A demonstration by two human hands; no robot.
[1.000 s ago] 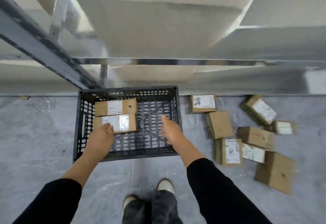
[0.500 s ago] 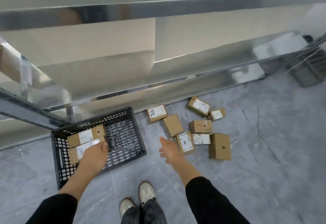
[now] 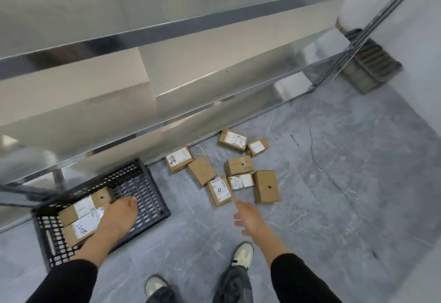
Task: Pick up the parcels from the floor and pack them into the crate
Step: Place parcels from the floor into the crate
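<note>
A black perforated crate point(image 3: 152, 197) stands on the grey floor at the lower left, with two brown labelled parcels point(image 3: 82, 207) lying side by side in its left part. My left hand point(image 3: 118, 216) hovers flat over the crate beside those parcels and holds nothing. Several brown cardboard parcels lie scattered on the floor to the right of the crate; the nearest is a labelled one point(image 3: 219, 190). My right hand point(image 3: 248, 216) is stretched out with fingers apart, just short of that parcel and not touching it.
A metal shelving rack point(image 3: 167, 37) with large pale boxes runs along the back, its lower rail just behind the crate and parcels. A second dark crate point(image 3: 372, 61) sits at the far right. A thin cable point(image 3: 315, 157) trails over the floor. My feet point(image 3: 242, 256) are below.
The view has swung to the right and pulled back. My right hand left the crate and reached toward the floor parcels. My left hand stayed over the crate.
</note>
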